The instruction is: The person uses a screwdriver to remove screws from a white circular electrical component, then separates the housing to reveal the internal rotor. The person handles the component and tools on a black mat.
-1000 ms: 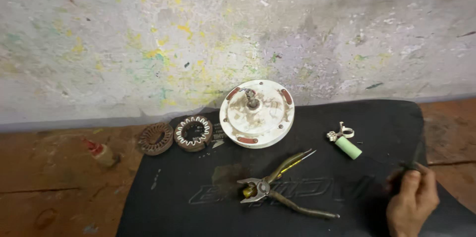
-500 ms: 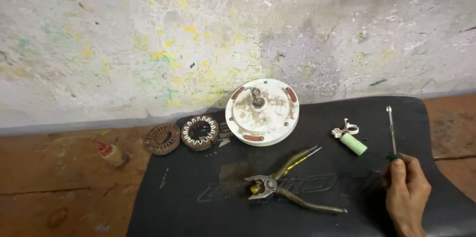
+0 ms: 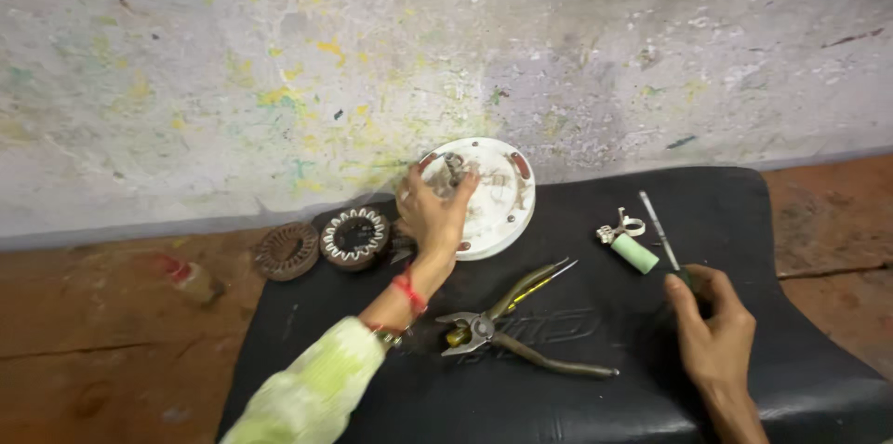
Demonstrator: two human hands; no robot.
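Left hand (image 3: 435, 212): grip closed on white round motor housing (image 3: 493, 198). Right hand (image 3: 712, 318): grip holding screwdriver (image 3: 662, 238). Pliers (image 3: 507, 328) between.

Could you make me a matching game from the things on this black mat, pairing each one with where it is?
Things:
1. white round housing
2. screwdriver
3. pliers
4. wound coil ring

Places:
A. lying open near the mat's middle
B. held by the right hand
C. left of the housing, at the mat's edge
D. against the wall, under the left hand

Pairs: 1-D, 2-B, 3-A, 4-C
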